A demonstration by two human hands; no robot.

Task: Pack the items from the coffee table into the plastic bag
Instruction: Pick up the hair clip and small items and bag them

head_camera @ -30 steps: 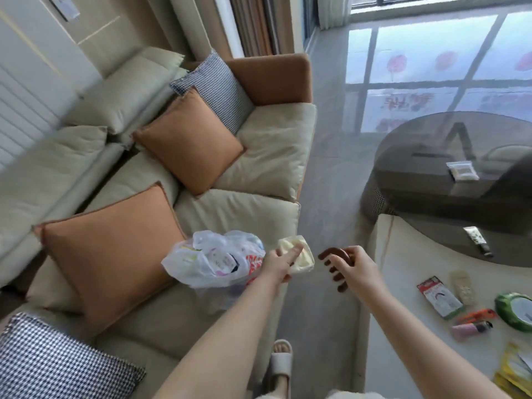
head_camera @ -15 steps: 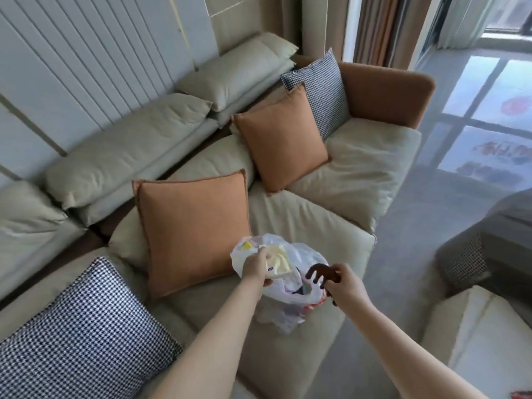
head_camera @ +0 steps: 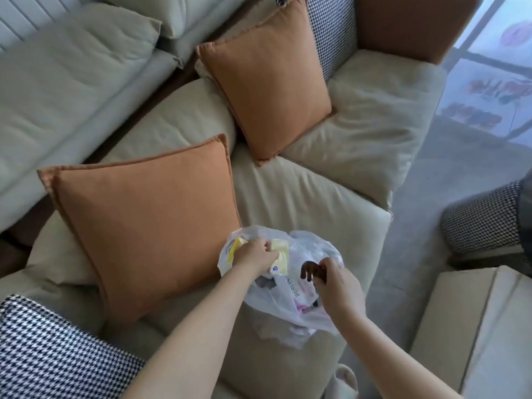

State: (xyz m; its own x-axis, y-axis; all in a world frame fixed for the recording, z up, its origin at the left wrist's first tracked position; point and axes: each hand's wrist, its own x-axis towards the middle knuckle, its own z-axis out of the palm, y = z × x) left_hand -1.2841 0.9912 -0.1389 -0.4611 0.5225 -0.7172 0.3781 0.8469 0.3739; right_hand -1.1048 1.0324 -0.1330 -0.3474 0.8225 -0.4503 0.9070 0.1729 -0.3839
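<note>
A: Hovering over the crumpled translucent white plastic bag point(head_camera: 290, 286), sitting near the front edge of the beige sofa seat cushion point(head_camera: 302, 197), just beside the big orange square pillow point(head_camera: 146, 223).

B: Left hand point(head_camera: 254, 254) curling round a pale yellow soft packet point(head_camera: 280, 254), pinching it right at the bag's mouth. Possibly catching the bag's rim too; impossible to tell.

A: Right hand point(head_camera: 338, 286) gripping a dark brown curved plastic hair claw point(head_camera: 309, 270), fingers closed round its back, teeth pointing down over the opening.

B: Looking light, both of them. Packet probably squashy, giving under the fingers; claw stiff, likely to snag thin film on its teeth.

A: Bag itself flimsy and slippery, probably collapsing unless held by the rim. Best taking it at the upper edge, keeping the mouth wide.

B: Plenty of open cushion behind the bag, towards the second orange pillow point(head_camera: 267, 79). Pillow crowding the left side, though.

A: Front edge close on the right, grey floor point(head_camera: 449, 174) beyond. Risking a slide off if nudged that way.
</note>
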